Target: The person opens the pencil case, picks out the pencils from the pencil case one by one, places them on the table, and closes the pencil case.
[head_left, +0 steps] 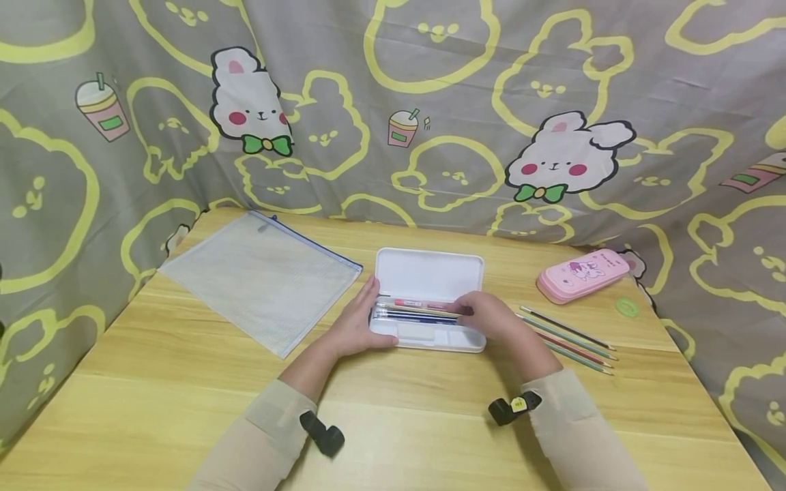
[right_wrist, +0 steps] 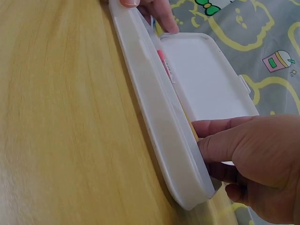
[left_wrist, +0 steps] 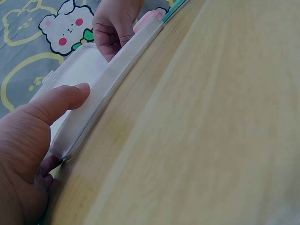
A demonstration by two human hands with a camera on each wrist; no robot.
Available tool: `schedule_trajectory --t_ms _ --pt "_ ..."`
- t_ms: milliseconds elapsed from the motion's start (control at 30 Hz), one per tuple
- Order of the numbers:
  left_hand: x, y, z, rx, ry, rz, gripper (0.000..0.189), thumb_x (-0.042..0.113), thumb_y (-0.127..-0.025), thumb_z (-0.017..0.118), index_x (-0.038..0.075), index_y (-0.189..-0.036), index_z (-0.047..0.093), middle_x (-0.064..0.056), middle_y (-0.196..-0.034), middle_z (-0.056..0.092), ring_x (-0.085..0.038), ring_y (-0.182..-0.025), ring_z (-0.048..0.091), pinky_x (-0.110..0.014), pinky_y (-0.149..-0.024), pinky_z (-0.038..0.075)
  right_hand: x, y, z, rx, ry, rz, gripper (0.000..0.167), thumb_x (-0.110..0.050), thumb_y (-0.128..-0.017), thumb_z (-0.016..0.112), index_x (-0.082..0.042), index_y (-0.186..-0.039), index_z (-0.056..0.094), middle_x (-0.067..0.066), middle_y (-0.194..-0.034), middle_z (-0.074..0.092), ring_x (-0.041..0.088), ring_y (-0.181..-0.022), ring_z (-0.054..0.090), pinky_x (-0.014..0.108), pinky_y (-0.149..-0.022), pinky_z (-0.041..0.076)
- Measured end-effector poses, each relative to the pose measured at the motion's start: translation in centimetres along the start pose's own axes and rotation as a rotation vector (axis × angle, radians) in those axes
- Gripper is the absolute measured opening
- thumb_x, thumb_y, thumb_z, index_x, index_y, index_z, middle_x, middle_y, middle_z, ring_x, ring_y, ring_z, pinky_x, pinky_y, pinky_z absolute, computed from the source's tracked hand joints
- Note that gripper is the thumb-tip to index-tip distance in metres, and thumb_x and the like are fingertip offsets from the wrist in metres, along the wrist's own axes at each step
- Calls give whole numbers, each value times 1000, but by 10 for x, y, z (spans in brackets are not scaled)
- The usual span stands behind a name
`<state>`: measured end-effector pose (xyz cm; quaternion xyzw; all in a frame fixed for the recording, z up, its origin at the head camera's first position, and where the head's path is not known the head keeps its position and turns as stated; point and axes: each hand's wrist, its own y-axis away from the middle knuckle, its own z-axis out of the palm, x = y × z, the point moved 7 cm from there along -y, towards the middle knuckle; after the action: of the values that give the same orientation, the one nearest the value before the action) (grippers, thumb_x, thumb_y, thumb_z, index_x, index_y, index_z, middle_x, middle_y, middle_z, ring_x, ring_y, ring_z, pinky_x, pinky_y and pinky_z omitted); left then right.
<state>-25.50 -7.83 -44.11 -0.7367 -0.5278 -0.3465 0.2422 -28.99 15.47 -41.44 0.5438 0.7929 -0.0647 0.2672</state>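
An open white pencil case lies on the table, its lid raised at the back. Several pencils, dark blue ones among them, lie lengthwise in it, behind a whitish block. Near the lid is a stick with a red-and-white label. My left hand grips the case's left end, thumb over the front wall and fingers at the far side. Inside the right end, my right hand pinches the pencils' ends between thumb and fingers; its fingertips are partly hidden by the front wall.
A translucent zip pouch with a blue edge lies flat at the left. Right of the case are several loose pencils, a pink pencil case and a green ring. A patterned curtain hangs behind the table.
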Motion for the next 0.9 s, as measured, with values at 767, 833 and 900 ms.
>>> schedule_trajectory --t_ms 767,833,900 --pt "1 1 1 -1 -7 1 126 42 -68 85 7 -158 4 -8 -167 -4 -35 -153 6 -53 -123 16 51 86 -57 208 -28 -4 24 -14 -91 68 -5 -113 72 5 -96 70 12 -86 56 27 -70 48" --pt "0 1 0 1 -8 4 126 42 -68 85 7 -158 4 -8 -167 -3 -35 -153 6 -53 -123 16 59 98 -60 235 -6 8 24 -14 -90 68 -6 -112 73 6 -95 69 10 -83 55 26 -69 47" --pt "1 1 0 3 -8 7 126 42 -68 85 6 -158 4 -9 -167 -3 -35 -153 6 -53 -123 16 69 110 -63 253 7 29 24 -15 -91 68 -6 -112 73 7 -97 70 5 -82 53 25 -68 46"
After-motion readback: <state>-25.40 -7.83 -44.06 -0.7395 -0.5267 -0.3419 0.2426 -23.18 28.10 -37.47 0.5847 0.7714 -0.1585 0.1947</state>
